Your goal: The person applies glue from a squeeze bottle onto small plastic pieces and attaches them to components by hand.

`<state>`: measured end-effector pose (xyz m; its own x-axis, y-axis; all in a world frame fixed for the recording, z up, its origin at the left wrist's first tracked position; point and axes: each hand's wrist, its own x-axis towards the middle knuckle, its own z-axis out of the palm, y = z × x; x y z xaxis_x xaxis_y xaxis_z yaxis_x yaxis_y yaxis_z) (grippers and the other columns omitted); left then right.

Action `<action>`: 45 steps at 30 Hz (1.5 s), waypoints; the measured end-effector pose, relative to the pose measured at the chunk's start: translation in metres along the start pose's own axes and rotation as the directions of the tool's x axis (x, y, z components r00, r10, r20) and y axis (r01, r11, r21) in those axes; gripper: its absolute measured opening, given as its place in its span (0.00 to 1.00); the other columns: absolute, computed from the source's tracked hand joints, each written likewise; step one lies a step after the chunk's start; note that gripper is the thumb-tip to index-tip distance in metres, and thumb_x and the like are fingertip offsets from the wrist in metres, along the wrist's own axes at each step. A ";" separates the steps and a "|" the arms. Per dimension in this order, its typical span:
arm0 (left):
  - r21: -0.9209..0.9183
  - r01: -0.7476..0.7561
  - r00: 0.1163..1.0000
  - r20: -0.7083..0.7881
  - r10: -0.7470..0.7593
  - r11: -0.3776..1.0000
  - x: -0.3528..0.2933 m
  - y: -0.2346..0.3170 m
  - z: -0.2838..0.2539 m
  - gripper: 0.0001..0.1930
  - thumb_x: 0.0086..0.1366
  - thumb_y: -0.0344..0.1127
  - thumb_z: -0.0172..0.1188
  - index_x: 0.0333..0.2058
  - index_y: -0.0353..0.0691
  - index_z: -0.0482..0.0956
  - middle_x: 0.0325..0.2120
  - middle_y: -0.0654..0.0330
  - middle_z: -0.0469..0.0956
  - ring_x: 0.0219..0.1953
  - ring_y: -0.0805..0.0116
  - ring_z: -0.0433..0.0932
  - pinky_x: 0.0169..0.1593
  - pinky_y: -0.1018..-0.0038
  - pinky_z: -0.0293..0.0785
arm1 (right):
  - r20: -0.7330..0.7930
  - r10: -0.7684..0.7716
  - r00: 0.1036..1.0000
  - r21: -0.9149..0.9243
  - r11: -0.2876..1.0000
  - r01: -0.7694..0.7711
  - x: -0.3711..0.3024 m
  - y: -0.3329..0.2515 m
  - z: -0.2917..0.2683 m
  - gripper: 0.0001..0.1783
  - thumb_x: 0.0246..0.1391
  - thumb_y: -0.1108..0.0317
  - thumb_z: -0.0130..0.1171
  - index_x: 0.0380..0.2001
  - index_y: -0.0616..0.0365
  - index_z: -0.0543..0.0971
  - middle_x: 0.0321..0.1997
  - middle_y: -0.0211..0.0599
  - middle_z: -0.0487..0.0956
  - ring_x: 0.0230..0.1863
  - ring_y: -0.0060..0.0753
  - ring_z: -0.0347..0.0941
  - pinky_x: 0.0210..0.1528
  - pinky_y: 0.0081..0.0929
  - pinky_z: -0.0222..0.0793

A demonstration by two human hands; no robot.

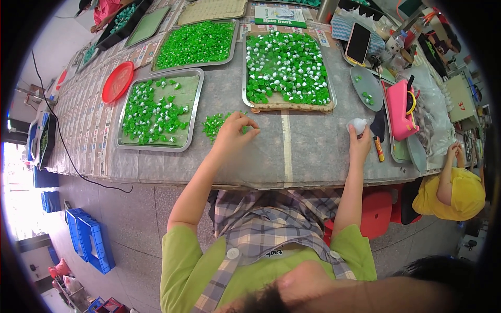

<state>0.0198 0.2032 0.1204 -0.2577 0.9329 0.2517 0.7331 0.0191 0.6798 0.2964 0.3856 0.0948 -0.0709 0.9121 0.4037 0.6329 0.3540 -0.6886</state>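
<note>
My left hand (pixel 237 129) is above the grey-covered table, over the right side of a small loose pile of green pieces (pixel 213 125). Its fingers are curled with the tips close together; a bit of green shows by them, but I cannot make out whether they hold it. In my right hand (pixel 359 144) is a small white squeeze bottle (pixel 357 125) with a rounded body, gripped between thumb and fingers. Left of the pile, a metal tray (pixel 195 107) carries green leafy pieces with white beads. A fuller tray (pixel 244 73) of such pieces sits beyond my hands.
Farther left, another tray (pixel 235 44) is heaped with green pieces, near a red plate (pixel 118 82). To the right are a grey oval dish (pixel 367 88), a phone (pixel 358 44), a pink holder (pixel 399 112) and an orange tube (pixel 378 149). A person in yellow (pixel 454 193) sits at far right.
</note>
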 end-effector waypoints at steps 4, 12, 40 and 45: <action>-0.738 0.331 0.926 0.134 -0.353 0.588 -0.001 0.005 -0.007 0.07 0.50 0.34 0.52 0.27 0.38 0.69 0.22 0.67 0.65 0.23 0.78 0.64 0.28 0.82 0.63 | 0.014 0.001 1.000 -0.016 1.000 -0.001 -0.001 0.002 -0.003 0.20 0.38 0.56 0.54 0.27 0.63 0.68 0.24 0.41 0.69 0.27 0.38 0.64 0.28 0.28 0.59; -0.878 0.275 0.888 0.388 -0.247 -0.392 -0.015 0.038 0.003 0.08 0.54 0.32 0.48 0.33 0.38 0.65 0.23 0.63 0.65 0.25 0.77 0.64 0.30 0.83 0.66 | -0.049 0.070 0.996 0.081 0.995 -0.065 -0.003 0.000 -0.004 0.23 0.41 0.55 0.52 0.34 0.63 0.66 0.28 0.42 0.70 0.26 0.34 0.67 0.27 0.25 0.61; -0.952 0.272 0.815 0.307 -0.492 -0.142 -0.021 0.034 0.039 0.08 0.52 0.28 0.50 0.33 0.37 0.67 0.24 0.61 0.70 0.25 0.73 0.70 0.31 0.79 0.69 | 0.032 0.200 0.979 0.426 0.884 -0.194 -0.001 0.006 -0.005 0.17 0.40 0.66 0.56 0.34 0.61 0.68 0.30 0.34 0.71 0.31 0.22 0.67 0.34 0.19 0.62; -0.951 0.291 0.820 0.304 -0.485 -0.104 -0.019 0.038 0.039 0.07 0.52 0.28 0.50 0.32 0.39 0.67 0.22 0.62 0.70 0.24 0.75 0.70 0.29 0.82 0.70 | -0.170 0.017 0.985 0.227 0.974 0.023 -0.002 -0.011 -0.008 0.18 0.39 0.62 0.56 0.33 0.59 0.68 0.22 0.35 0.71 0.22 0.22 0.67 0.24 0.20 0.61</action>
<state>0.0769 0.2006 0.1142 -0.3750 0.8653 -0.3327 -0.7500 -0.0722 0.6575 0.2958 0.3784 0.1062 0.0722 0.8694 0.4888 0.4396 0.4122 -0.7980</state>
